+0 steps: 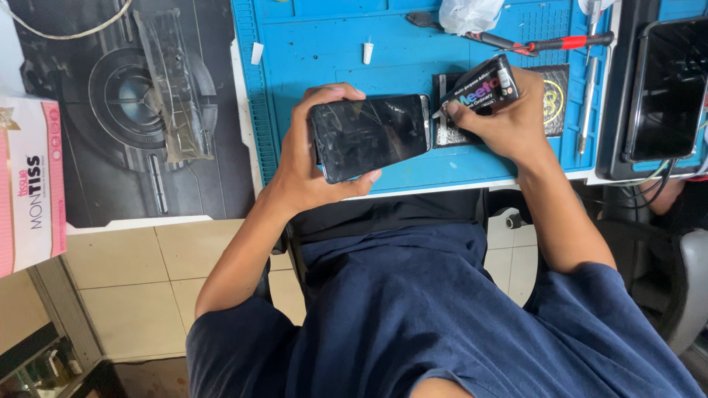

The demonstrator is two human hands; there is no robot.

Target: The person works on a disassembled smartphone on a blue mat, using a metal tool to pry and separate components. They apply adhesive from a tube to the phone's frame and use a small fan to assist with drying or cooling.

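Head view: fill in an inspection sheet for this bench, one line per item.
Surface: blue work mat on the bench.
Job's things: dark smartphone with cracked glass; black glue tube, its tip at the phone's edge.
Clutter: red-handled screwdriver, tweezers, small white cap, crumpled plastic.
Grippers: left hand grips the phone; right hand holds the tube.
Cables: white cord at top left.
Surroundings: pink tissue box, second phone at right, tiled floor.

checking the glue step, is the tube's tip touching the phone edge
Touching: the head view shows the nozzle of the tube, held by the right hand, meeting the phone at its edge.
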